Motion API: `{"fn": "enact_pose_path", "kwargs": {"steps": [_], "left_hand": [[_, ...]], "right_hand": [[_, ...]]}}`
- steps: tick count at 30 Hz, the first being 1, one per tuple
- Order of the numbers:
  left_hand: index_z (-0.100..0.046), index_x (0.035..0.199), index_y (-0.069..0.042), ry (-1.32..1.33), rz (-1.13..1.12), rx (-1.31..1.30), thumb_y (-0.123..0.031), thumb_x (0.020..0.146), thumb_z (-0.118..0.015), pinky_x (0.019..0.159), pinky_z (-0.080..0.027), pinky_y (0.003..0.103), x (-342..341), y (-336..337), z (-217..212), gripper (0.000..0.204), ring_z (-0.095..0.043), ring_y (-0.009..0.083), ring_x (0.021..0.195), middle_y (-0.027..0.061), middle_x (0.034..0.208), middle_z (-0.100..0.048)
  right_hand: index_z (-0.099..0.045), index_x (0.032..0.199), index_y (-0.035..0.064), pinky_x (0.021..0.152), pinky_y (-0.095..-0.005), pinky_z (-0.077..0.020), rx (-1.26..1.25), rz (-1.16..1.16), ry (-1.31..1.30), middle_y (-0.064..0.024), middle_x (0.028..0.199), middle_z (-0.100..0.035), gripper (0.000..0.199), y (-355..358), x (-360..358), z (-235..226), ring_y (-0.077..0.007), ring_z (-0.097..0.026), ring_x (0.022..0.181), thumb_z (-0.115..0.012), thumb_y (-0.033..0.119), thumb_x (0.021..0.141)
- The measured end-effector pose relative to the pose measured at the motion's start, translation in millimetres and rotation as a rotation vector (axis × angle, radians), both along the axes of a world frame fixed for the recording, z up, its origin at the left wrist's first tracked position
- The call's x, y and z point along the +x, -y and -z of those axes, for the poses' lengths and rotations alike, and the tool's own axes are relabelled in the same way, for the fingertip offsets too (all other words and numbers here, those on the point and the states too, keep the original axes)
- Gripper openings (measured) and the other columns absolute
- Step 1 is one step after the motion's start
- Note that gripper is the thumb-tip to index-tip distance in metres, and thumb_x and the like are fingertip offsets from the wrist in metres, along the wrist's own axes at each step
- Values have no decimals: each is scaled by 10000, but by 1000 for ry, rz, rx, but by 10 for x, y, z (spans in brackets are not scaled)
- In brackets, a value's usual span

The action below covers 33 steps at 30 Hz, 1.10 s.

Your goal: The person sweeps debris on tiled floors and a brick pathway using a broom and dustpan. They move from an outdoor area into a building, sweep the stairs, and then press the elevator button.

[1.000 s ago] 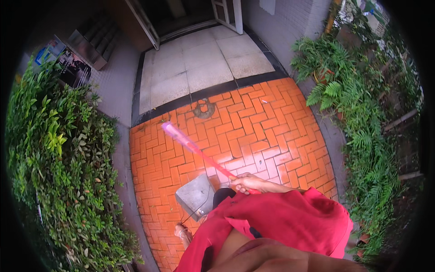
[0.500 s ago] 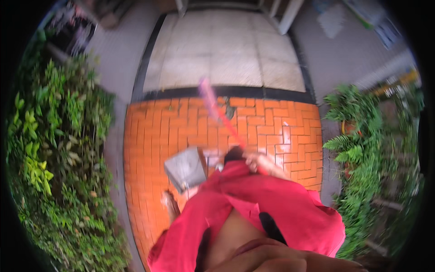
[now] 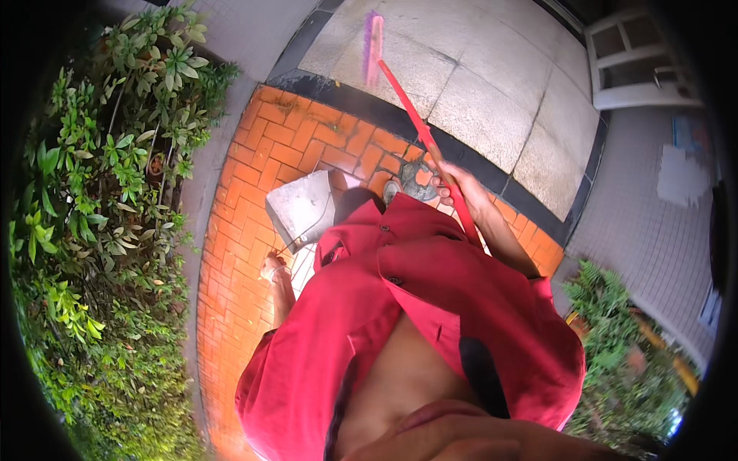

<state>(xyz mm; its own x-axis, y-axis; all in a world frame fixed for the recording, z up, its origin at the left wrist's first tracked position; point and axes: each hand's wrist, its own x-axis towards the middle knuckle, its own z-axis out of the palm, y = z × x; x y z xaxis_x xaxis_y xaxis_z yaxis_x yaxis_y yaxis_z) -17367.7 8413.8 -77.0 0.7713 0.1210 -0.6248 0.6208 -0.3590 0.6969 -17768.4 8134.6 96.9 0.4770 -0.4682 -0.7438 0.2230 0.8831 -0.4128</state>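
Note:
A broom [image 3: 415,117] with a red handle, a pink head and purple bristles slants up and left from my body. My right hand [image 3: 463,188] is closed around its handle. The broom head [image 3: 374,48] is over the pale tiles past the dark border. Low on the left, my left hand [image 3: 274,266] is closed, and a thin wire handle runs from it to a grey box-shaped container [image 3: 296,207]. That container hangs or stands tilted beside my leg; I cannot tell whether it touches the ground. My red shirt hides part of both arms.
Orange bricks [image 3: 238,223] pave the ground, with a round grey cover [image 3: 416,181] ahead of my feet. A dense leafy hedge [image 3: 115,253] lines the left. Ferns [image 3: 603,307] grow at the right. A white-framed door [image 3: 642,58] stands at the far right.
The view has turned to the right and shifted forward. The broom head has swung from the brick edge up onto the pale tiles. My left hand and the container's wire handle show more plainly.

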Motion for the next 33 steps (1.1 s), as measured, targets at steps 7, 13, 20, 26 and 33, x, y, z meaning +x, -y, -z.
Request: {"fn": "enact_pose_path", "kwargs": {"steps": [7,13,20,26,33], "left_hand": [[-570,660,-8,-3,-78,82,-84,721,-588,314,-250,250,93,869,88,98,-352,111,324,33,430,-429],[-567,700,6,-70,-102,111,-62,717,-568,309,-209,236,316,1769,372,70,-337,87,330,13,432,-395],[-586,721,48,-113,-82,118,-31,699,-580,322,-232,227,465,2442,140,82,-355,92,340,21,434,-407],[-600,814,89,-50,-95,54,-40,718,-544,367,-291,242,251,2862,-89,170,-363,106,370,23,446,-417],[-603,866,105,-23,-208,139,-22,697,-527,390,-334,244,-208,3257,-63,225,-398,122,388,51,467,-458]], "right_hand": [[-508,918,21,339,-225,-275,-179,-344,-207,17,547,-388,229,1297,460,474,-65,-367,392,-547,238,856],[-479,721,98,318,-233,-254,-4,-342,-259,33,499,-374,187,2251,1161,696,-53,-341,353,-532,220,852],[-468,825,105,339,-222,-258,-76,-427,-194,31,550,-405,142,3374,1787,1527,-40,-346,384,-540,222,859],[-445,730,118,307,-223,-224,54,-480,-24,34,499,-380,182,4509,1327,2371,-57,-331,353,-544,219,844],[-518,821,43,310,-225,-299,-158,-608,-550,23,493,-395,172,5704,603,1566,-66,-372,353,-532,212,844]]}}
